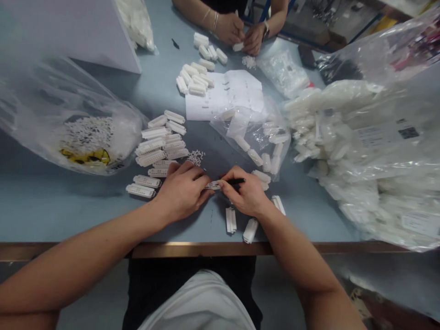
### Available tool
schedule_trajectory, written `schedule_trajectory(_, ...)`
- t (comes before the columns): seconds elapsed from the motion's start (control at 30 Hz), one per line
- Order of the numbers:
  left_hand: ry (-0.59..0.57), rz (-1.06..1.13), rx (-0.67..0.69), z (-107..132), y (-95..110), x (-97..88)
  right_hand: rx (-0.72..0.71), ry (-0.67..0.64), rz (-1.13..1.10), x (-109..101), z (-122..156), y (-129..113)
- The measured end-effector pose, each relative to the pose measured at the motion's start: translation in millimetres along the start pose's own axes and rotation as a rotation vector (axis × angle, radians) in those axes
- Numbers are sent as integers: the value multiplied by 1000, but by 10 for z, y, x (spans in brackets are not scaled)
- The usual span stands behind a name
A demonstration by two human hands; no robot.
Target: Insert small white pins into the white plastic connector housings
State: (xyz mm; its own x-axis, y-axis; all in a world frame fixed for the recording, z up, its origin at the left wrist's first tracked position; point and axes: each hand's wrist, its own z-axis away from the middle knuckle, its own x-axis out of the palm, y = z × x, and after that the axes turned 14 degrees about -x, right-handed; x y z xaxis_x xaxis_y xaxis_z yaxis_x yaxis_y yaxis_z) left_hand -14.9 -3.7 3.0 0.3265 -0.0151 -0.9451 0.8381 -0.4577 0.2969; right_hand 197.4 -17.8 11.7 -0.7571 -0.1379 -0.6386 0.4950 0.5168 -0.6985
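My left hand (180,190) is closed around a white slotted plastic connector housing (213,185), its fingers hiding most of it. A slim black pen-like tool (237,181) is pinched in my right hand (248,195), close against the right end of that housing. The tool's tip cannot be made out. Just beyond my left fingers lies a small heap of tiny white pieces (196,157). Stacked to the left are several similar white housings (151,145). Loose white housings (231,220) also lie near the table edge, below my right hand.
A clear bag (41,123) with tiny white pieces stands left. Another clear bag (247,137) of housings lies ahead, beside a paper sheet (237,87). Large filled bags (364,156) crowd the right. Across the table, a co-worker's hands (228,28) hold a white piece.
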Motion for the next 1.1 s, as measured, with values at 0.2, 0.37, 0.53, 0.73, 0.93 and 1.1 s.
schedule_trajectory(0.2, -13, -11, 1, 0, 6, -14, -28, -32, 14, 10, -11, -10)
schedule_trajectory(0.37, -27, 7, -10, 2, 2, -7, 19, 8, -7, 15, -2, -21)
schedule_trajectory(0.53, -9, 4, -4, 4, -6, 3, 42, 47, -62, 5, -5, -38)
schedule_trajectory(0.73, -14, 7, -8, -3, 3, -10, 39, 27, -55, 3, -10, -38)
schedule_trajectory(0.93, -19, 13, -10, -3, 3, -8, 32, 15, -48, 5, -2, -34)
schedule_trajectory(1.1, -15, 1, -4, 1, -2, -2, 29, -1, -34, 6, -11, -31)
